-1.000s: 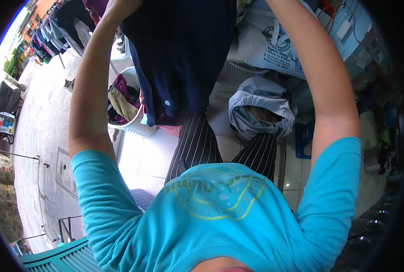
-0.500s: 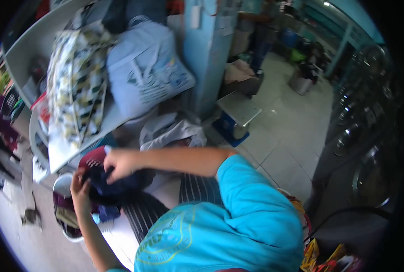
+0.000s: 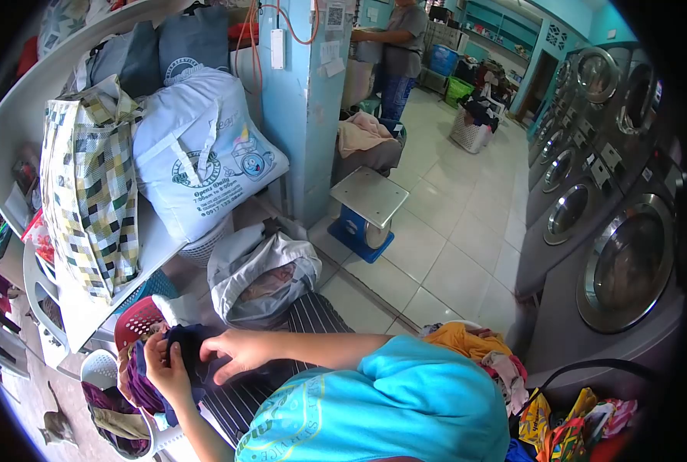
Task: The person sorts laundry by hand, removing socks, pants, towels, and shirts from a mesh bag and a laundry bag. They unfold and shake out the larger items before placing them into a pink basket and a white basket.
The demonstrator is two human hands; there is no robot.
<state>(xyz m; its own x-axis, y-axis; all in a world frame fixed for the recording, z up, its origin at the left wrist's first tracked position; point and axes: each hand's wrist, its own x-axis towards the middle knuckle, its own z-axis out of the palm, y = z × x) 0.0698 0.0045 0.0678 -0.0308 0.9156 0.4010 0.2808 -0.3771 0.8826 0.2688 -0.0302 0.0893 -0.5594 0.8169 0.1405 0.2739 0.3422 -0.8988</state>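
Note:
A dark navy garment [image 3: 185,346] lies bunched over my lap, its full shape hidden by folds. My left hand [image 3: 166,373] grips its near edge with curled fingers. At the garment's right side, my right hand [image 3: 239,354] has its thumb and fingers apart, fingertips right at the cloth. Purple clothing [image 3: 138,377] is heaped just left of my left hand. Behind it stands a red perforated basket [image 3: 133,319]. A white basket [image 3: 97,366] with dark and olive clothes is at the lower left. My striped trousers [image 3: 239,404] show beneath the garment.
An open grey bag [image 3: 263,281] stands beyond my knees, near a blue weighing scale [image 3: 363,208]. Full laundry bags [image 3: 205,158] crowd the white table [image 3: 159,250]. Front-loading machines [image 3: 625,262] line the right. A person [image 3: 401,54] stands farther back; a cat [image 3: 57,423] is at lower left.
The view has shifted and sharpened. My right hand's fingers, earlier closed and raised over the dark cloth, are now spread beside it. My left hand stays on the garment.

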